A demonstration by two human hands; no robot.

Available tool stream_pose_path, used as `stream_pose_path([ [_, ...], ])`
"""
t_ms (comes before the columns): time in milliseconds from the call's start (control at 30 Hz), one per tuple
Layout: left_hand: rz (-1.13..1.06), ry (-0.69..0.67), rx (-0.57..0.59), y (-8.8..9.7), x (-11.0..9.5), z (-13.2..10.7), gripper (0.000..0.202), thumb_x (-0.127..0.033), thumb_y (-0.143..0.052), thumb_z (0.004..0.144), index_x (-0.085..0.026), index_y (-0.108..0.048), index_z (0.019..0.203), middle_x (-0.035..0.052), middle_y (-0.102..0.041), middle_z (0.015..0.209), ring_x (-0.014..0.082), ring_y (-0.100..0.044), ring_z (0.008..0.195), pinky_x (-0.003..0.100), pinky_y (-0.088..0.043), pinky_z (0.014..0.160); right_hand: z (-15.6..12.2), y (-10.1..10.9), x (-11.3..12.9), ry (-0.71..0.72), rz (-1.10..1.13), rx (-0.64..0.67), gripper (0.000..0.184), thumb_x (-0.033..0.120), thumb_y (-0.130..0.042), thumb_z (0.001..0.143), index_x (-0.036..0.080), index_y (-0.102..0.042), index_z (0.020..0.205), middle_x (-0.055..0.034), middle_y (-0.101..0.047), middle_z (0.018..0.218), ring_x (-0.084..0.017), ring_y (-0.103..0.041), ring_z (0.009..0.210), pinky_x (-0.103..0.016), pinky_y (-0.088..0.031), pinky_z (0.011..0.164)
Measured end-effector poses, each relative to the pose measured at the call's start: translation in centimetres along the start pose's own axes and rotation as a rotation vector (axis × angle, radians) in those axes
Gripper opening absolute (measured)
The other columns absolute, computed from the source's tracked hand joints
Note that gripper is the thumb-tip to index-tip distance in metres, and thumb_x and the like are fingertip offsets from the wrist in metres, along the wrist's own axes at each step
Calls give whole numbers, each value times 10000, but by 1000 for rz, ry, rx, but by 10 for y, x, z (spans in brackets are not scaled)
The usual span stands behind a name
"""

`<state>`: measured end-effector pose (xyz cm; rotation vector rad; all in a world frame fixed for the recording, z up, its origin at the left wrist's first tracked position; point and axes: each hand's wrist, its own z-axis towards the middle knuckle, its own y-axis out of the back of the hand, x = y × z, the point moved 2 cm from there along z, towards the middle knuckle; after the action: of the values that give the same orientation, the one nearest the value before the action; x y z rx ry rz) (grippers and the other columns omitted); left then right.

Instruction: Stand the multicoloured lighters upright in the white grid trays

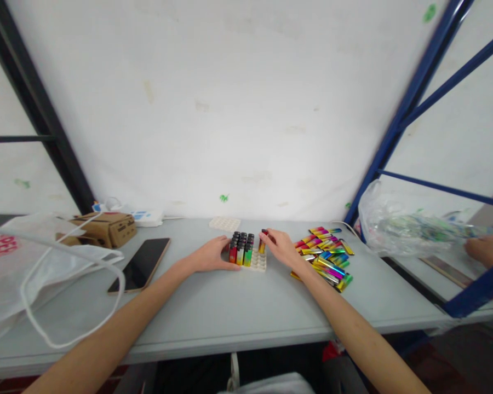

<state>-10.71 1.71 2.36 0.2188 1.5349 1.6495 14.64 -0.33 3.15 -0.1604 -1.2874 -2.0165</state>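
Observation:
A white tray with round sockets (259,262) lies on the table, its left part filled with upright lighters (241,249) with dark tops. At the tray's left end is my left hand (211,255), thumb along the front edge and fingers behind, gripping it. My right hand (280,245) pinches a yellowish lighter (262,246) with a dark top, upright over the sockets on the tray's right part. Whether that lighter's base sits in a socket is hard to tell. Right of my right wrist lies a loose pile of shiny multicoloured lighters (328,262).
Behind stands a second white tray (224,224) near the wall. To the left are a phone (142,265), a cardboard box (113,229), a plastic bag (33,257) and a looping white cable (121,279). A blue frame (388,142), a clear bag (378,219) and another person's hand (485,250) are right.

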Motion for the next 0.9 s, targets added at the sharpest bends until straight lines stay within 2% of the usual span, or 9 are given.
stream_pose_path([
  [100, -3, 2, 10, 0, 0, 0, 640, -718, -752, 665, -183, -668, 1004, 88, -669, 1013, 298, -630, 922, 361, -494, 802, 0, 0, -3, -54, 45, 27, 415, 499, -420, 1039, 193, -586, 812, -7, -621, 678, -155, -560, 629, -263, -379, 641],
  [200, -13, 5, 9, -1, 1, 0, 629, -703, -761, 662, -184, -671, 1006, 90, -671, 1019, 297, -628, 926, 366, -495, 811, 0, -2, -4, -33, 65, 92, 364, 460, -440, 1043, 189, -600, 862, -17, -657, 709, -162, -599, 663, -258, -389, 652],
  [367, -7, 11, 12, 0, 1, 0, 625, -696, -767, 663, -176, -670, 996, 101, -674, 1036, 302, -635, 937, 365, -497, 820, -1, -9, -5, 96, -51, 215, 258, 375, -471, 1041, 179, -602, 937, -56, -686, 824, -173, -589, 709, -267, -408, 674],
  [533, 4, 0, 10, 0, 1, 0, 637, -709, -754, 667, -171, -670, 996, 96, -672, 1028, 299, -632, 930, 364, -500, 815, -1, -18, -9, 115, -173, 259, 198, 323, -567, 1000, 140, -630, 959, -92, -684, 905, -187, -600, 799, -276, -442, 755],
  [633, 8, -14, -7, -1, 2, 0, 628, -709, -749, 671, -175, -672, 993, 86, -673, 1022, 294, -627, 928, 360, -500, 813, -3, -16, -9, 134, -191, 296, 237, 349, -600, 983, 120, -657, 964, -103, -687, 915, -197, -609, 834, -284, -450, 793],
  [700, 7, -16, -13, -1, 3, 1, 627, -709, -751, 667, -176, -674, 987, 84, -673, 1014, 291, -626, 921, 359, -501, 807, -4, -8, -9, 138, -141, 294, 305, 400, -547, 1010, 126, -656, 1089, -94, -701, 947, -195, -625, 865, -284, -457, 825],
  [800, -1, -19, -9, -1, 3, 1, 635, -716, -753, 661, -183, -677, 999, 77, -673, 999, 291, -632, 910, 358, -503, 800, -5, 13, -16, 35, -170, 219, 395, 408, -382, 1070, 169, -568, 1323, -107, -705, 1107, -198, -645, 1002, -298, -445, 919],
  [900, -2, -20, -11, 0, 3, 1, 646, -728, -746, 661, -188, -679, 1010, 75, -673, 1001, 299, -637, 921, 357, -502, 798, -9, 35, -32, -248, -419, 162, 391, 338, -333, 1075, 164, -580, 1323, -164, -670, 1218, -255, -626, 1129, -358, -424, 975],
])
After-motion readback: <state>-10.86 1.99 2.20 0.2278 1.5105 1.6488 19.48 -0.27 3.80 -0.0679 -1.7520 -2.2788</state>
